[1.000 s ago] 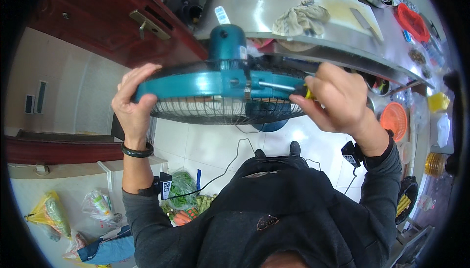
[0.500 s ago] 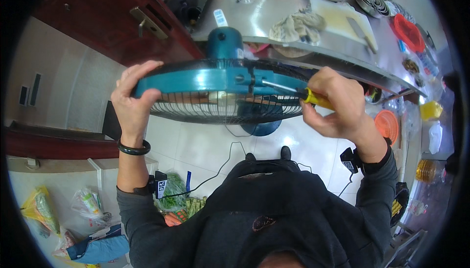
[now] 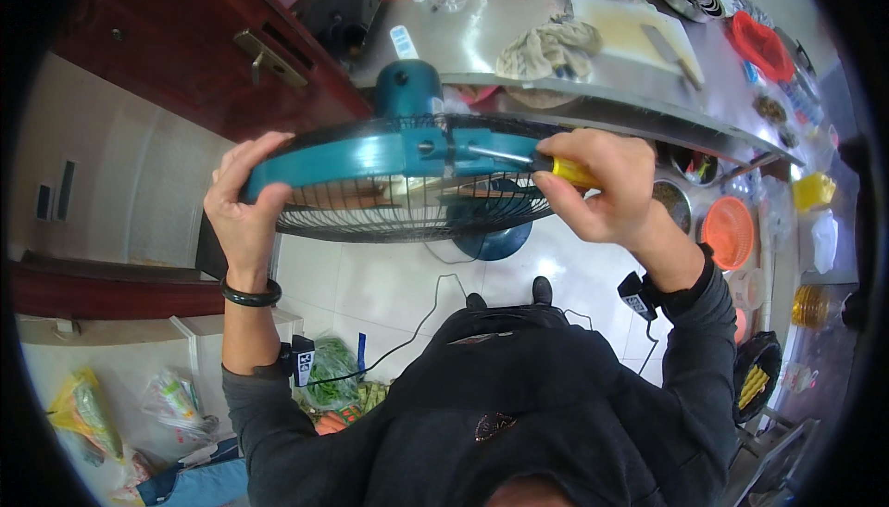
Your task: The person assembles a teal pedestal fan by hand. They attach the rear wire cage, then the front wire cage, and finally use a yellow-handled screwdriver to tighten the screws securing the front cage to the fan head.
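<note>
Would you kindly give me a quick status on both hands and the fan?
Left hand grips fan guard rim. Right hand holds screwdriver, tip at rim screw. Nothing blocking.

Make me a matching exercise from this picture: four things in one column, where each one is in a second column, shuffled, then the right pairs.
Things:
1. left hand
2. right hand
3. cloth
4. orange basket

Places:
A. lying on the steel counter
B. gripping the teal rim of the fan guard
C. on the floor at the right, below the counter
D. closed on the yellow-handled screwdriver

Pairs: 1-B, 2-D, 3-A, 4-C
</note>
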